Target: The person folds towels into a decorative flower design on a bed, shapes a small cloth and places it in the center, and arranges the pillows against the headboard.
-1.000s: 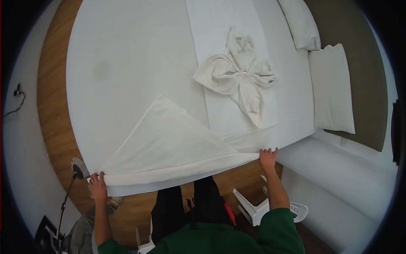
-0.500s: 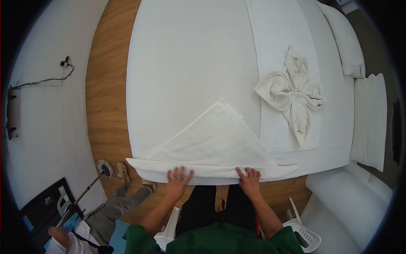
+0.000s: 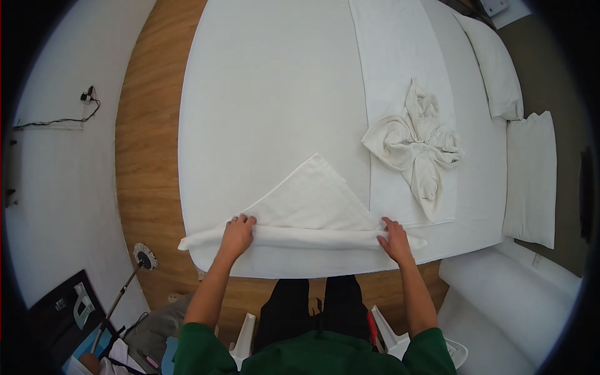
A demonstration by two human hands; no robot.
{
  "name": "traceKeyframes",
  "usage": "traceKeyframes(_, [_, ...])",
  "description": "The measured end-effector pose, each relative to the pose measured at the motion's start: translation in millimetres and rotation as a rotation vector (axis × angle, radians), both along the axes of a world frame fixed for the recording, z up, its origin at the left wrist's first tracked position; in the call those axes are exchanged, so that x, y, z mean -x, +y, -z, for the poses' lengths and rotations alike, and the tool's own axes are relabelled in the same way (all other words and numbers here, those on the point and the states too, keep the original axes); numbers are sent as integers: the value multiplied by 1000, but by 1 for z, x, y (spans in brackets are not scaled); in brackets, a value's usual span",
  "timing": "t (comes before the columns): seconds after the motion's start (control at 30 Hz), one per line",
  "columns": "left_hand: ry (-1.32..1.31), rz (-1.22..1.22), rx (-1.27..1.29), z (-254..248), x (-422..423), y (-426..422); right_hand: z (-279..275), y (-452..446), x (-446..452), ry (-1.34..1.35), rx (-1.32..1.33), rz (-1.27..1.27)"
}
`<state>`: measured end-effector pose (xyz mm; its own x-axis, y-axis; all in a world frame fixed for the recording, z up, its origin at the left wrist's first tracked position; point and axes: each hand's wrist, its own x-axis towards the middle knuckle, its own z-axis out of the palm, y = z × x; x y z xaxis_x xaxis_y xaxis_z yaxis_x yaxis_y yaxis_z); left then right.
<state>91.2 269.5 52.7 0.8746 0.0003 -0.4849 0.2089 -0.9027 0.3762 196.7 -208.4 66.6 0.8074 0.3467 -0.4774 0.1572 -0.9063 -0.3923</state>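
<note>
A white towel lies on the bed near its front edge, its near side rolled into a long tube and its far part a flat triangle pointing away from me. Toward the roll's left end, my left hand is curled over it. My right hand grips the roll toward its right end, thumb on the near side and fingers on the far side. Beyond on the right, a second towel is shaped like a four-petalled flower.
White sheets cover the bed. Pillows line its right end. A mop stands on the wooden floor at left, held by another person. White plastic chair parts show beside my legs.
Both hands have moved forward and farther apart, and the roll has become thicker, taking up more of the triangle. The other person at left has shifted lower in view.
</note>
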Motion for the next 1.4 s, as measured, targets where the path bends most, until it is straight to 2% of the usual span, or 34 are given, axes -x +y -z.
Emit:
traceKeyframes(0.03, [-196, 15, -136, -2, -4, -8, 0, 13, 4, -235, 105, -27])
traceKeyframes(0.07, [-193, 18, -136, 1, -2, -14, 1, 23, 10, -232, 104, -25])
traceKeyframes(0.13, [-336, 10, -329, 12, 8, -28, 15, 36, 24, -450, 241, 7])
traceKeyframes(0.17, [-304, -24, -305, 13, 14, -34, 22, 44, 34, -498, 212, 44])
traceKeyframes(0.2, [-307, -56, -275, 13, 19, -42, 36, 51, 50, -494, 107, 66])
traceKeyframes(0.23, [-308, -86, -245, 13, 24, -53, 37, 63, 66, -371, -26, 49])
traceKeyframes(0.27, [-330, -27, -157, 17, 34, -66, 36, 78, 80, -440, -197, -110])
traceKeyframes(0.3, [-347, 32, -68, 20, 46, -82, 21, 101, 89, -397, -208, -243])
traceKeyframes(0.33, [-407, 137, -32, 15, 47, -96, 13, 117, 92, -398, -209, -244])
traceKeyframes(0.4, [-502, 212, -168, 6, 30, -105, 7, 139, 82, -454, -11, -285])
traceKeyframes(0.43, [-516, 212, -175, 9, 21, -104, 8, 141, 73, -469, -14, -285])
traceKeyframes(0.5, [-355, 188, -167, 11, 11, -100, 6, 139, 64, -263, -11, -227])
traceKeyframes(0.53, [-351, 184, -165, 11, 3, -94, 10, 133, 59, -258, -9, -231])
traceKeyframes(0.6, [-19, 234, -106, 14, -14, -77, 13, 122, 42, -209, 119, -331])
traceKeyframes(0.63, [16, 278, -119, 13, -22, -69, 7, 120, 31, -82, 148, -352])
traceKeyframes(0.67, [-1, 273, -121, 12, -33, -62, 6, 119, 17, -100, 152, -355])
traceKeyframes(0.73, [247, 318, 76, 4, -61, -48, 4, 112, -11, 292, -1, -291])
traceKeyframes(0.77, [232, 323, 76, 5, -78, -36, 12, 106, -26, 278, 4, -286])
traceKeyframes(0.83, [414, 168, 255, 9, -106, -13, 34, 100, -52, 668, -470, 2])
traceKeyframes(0.87, [397, 171, 251, 7, -112, -9, 37, 101, -60, 651, -472, -2])
traceKeyframes(0.93, [153, -27, 46, -1, -120, -1, 17, 121, -77, 289, -143, 71])
traceKeyframes(0.97, [5, 26, -94, -2, -121, 4, 5, 138, -76, 49, 57, 9])
traceKeyframes(1.0, [-2, 30, -97, 2, -124, 11, 8, 147, -74, 42, 55, 13])
traceKeyframes(1.07, [-245, -16, -60, 11, -109, 24, 17, 159, -52, -316, 185, -78])
traceKeyframes(1.1, [-185, -35, 95, 16, -102, 37, 25, 164, -37, -300, 182, -71])
traceKeyframes(1.13, [-178, -28, 91, 9, -96, 45, 33, 170, -27, -277, 163, 5])
traceKeyframes(1.27, [-189, 70, -31, -11, -53, 83, 21, 202, 1, -339, 135, 114])
traceKeyframes(1.3, [-211, 97, -114, -12, -43, 94, 24, 208, 3, -340, 117, 113])
traceKeyframes(1.37, [-232, 122, -205, -9, -30, 118, 26, 210, 5, -418, 269, 18])
traceKeyframes(1.4, [-123, 102, -243, 2, -21, 132, 36, 206, 4, -415, 259, 17])
